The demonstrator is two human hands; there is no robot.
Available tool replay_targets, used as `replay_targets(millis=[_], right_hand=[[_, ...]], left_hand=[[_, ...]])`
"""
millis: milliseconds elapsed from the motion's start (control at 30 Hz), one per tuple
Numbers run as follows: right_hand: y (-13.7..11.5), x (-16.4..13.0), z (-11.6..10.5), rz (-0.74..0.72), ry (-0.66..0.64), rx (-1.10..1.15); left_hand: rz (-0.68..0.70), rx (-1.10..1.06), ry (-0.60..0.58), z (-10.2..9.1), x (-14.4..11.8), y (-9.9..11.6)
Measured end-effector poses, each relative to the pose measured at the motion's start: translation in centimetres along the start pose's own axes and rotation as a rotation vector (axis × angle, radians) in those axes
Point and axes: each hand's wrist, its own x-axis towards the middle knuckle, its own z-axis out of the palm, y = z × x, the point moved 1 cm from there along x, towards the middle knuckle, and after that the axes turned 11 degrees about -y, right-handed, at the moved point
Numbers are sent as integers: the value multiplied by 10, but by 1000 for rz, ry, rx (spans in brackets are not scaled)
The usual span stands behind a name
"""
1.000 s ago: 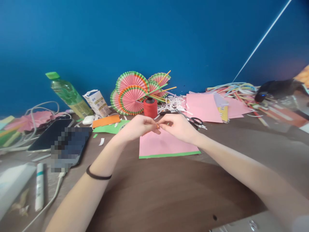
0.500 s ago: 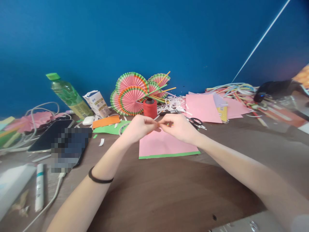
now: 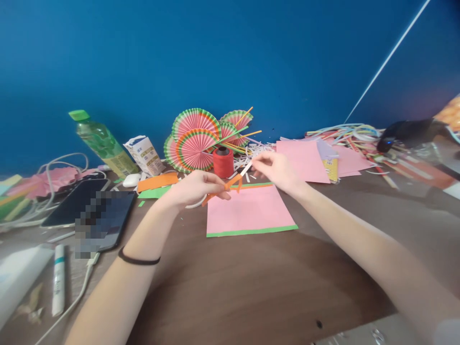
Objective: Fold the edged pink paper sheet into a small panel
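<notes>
Pinching a narrow orange strip (image 3: 230, 183) between thumb and forefinger, the left hand (image 3: 194, 189) hovers just above the near-left corner of a pink sheet (image 3: 247, 211), fingers closed on the strip with a pale curl of backing hanging below the palm. The right hand (image 3: 275, 167) is raised a little beyond and to the right, its fingertips closed narrowly on a thin white sliver (image 3: 246, 168) that runs down to the orange strip, so the two pieces appear to be drawn apart, most likely a liner coming off tape, which would explain why each hand grips only with the tips. The pink sheet lies flat under both hands, edged in green on its near side and in orange and green along its far side. A red spool (image 3: 223, 162) stands just beyond the gap between the hands, with pleated fans (image 3: 196, 139) behind it. Left of the left hand lie an orange and a green paper piece, a carton (image 3: 143, 153) whose print is too small to read, a green bottle (image 3: 102, 142) with an unreadable label, and a phone (image 3: 77, 201). More pink paper (image 3: 302, 160) sits just right of the right hand. A black band (image 3: 138, 261) rings the left wrist. A white pen (image 3: 58, 278) lies well to the left, nearer the body.
</notes>
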Motion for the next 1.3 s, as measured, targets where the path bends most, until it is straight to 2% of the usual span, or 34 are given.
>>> replay_targets(millis=[133,267,367,467,633,733,800,900,1033,1300], right_hand=[[24,13,-23,120,196,-90],[46,18,-33,155,215,-325],[50,19,-28,73,222,-431],[41,17,-16,-38,121,-318],[17,7,7,-195,-426,70],[11,1,13,-221,-611,203],[10,0,13,-193,-623,243],[9,0,8,-136,-557,239],[3,-2,6,-97,-501,228],[-17,-16,18,-217,-502,169]], left_hand=[[48,2,26,-7,-2,-4],[62,-26,24,-10,-3,-5],[78,-72,9,-10,-5,-3],[88,-129,-23,-8,-6,0],[101,-215,-48,-7,-7,1],[135,-261,-51,-10,-7,-4],[158,-289,-41,-14,-7,-9],[142,-295,-12,-23,-8,-18],[79,-194,-15,-28,-9,-22],[75,110,-82,4,-8,13]])
